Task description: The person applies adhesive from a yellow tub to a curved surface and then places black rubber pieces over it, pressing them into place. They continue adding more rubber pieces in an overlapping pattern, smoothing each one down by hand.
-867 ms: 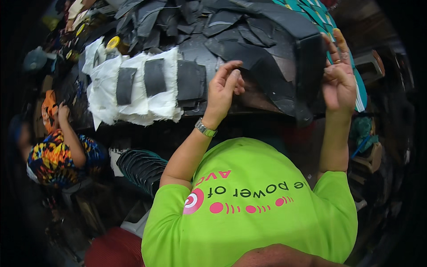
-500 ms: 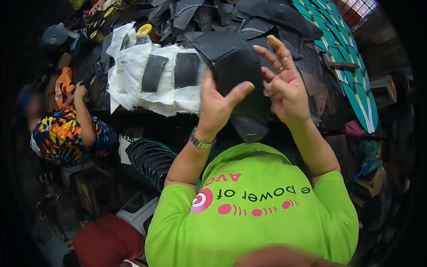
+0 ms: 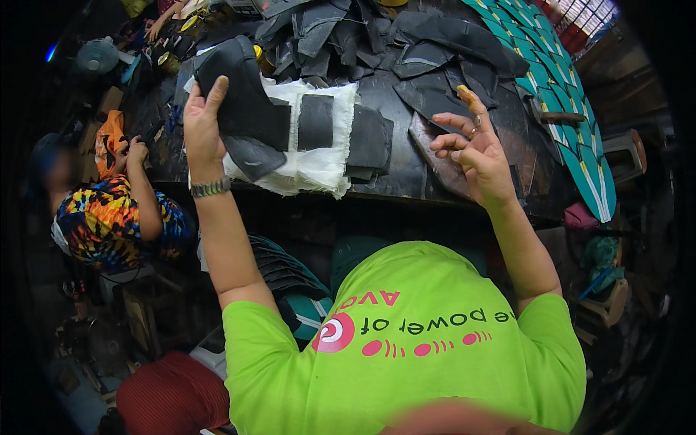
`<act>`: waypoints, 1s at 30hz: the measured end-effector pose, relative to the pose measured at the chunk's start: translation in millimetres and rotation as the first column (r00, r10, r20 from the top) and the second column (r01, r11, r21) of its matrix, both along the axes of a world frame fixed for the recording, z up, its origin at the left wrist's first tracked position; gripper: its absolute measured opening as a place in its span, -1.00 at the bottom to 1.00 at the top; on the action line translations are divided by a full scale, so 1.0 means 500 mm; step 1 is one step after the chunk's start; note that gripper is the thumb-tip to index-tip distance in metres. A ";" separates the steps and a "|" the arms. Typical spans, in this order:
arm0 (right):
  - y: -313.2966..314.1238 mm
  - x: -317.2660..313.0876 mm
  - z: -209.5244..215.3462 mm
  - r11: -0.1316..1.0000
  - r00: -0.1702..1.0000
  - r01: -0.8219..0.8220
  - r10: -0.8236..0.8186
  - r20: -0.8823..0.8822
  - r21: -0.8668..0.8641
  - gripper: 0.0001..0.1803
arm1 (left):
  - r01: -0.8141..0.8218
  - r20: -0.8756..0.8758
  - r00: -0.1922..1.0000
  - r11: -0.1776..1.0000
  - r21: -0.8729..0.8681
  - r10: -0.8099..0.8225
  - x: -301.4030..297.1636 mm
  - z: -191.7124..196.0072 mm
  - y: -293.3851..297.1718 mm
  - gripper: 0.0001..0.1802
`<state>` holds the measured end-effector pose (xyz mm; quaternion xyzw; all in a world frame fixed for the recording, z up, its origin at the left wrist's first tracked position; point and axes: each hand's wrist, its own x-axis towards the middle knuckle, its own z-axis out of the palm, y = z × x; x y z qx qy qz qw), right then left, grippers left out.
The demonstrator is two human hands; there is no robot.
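My left hand [image 3: 206, 127] grips a curved black sheet piece [image 3: 250, 94] by its left edge, thumb on top. The piece hangs over the left part of a frayed white cloth [image 3: 312, 172] on the dark table. On that cloth lies a black rectangular patch [image 3: 317, 122]. More flat black pieces [image 3: 370, 141] stick out from the cloth's right side. Raised over the table on the right, my right hand [image 3: 475, 148] is empty with its fingers apart. Yellowish stuff coats one fingertip.
A heap of black cut pieces [image 3: 428, 51] covers the table's far side. Overlapping green pieces with white stripes [image 3: 573, 130] run along the right. At the left sits a co-worker in a patterned shirt [image 3: 109, 225]. A dark red cushioned seat [image 3: 174, 395] is at the lower left.
My left hand has carried the black piece leftward, over the cloth's left part. The cloth's right side and the pieces there now show. My right hand has drawn slightly right, away from the piece.
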<state>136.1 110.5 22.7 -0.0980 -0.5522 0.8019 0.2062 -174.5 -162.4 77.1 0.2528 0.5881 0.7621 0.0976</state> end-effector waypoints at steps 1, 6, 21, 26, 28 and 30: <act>0.002 0.002 -0.002 1.000 1.000 -0.004 0.003 -0.005 -0.006 0.02 | 0.038 -0.011 0.999 0.999 0.005 -0.038 -0.028 0.001 -0.005 -0.48; 0.002 0.006 -0.006 1.000 1.000 -0.019 0.019 0.009 -0.014 -0.05 | 0.151 0.059 0.988 0.984 -0.099 -0.146 -0.158 0.011 -0.032 -0.50; 0.325 -0.128 -0.038 0.392 0.849 0.390 -0.504 -0.160 0.833 -0.01 | -0.337 -0.298 0.936 0.712 -0.616 0.186 -0.210 -0.070 -0.067 -0.15; 0.399 -0.191 -0.075 -0.112 0.782 0.274 -0.552 -0.289 0.955 0.15 | -0.388 -0.369 0.905 0.766 -0.513 0.211 -0.174 -0.068 -0.063 -0.15; 0.425 -0.212 -0.075 -0.129 0.795 0.113 -0.583 -0.168 0.985 0.22 | -0.358 -0.340 0.915 0.824 -0.440 0.216 -0.157 -0.063 -0.055 -0.17; 0.442 -0.235 -0.072 -0.196 0.755 -0.046 -0.648 -0.095 0.979 0.25 | -0.386 -0.376 0.899 0.813 -0.435 0.225 -0.141 -0.064 -0.047 -0.19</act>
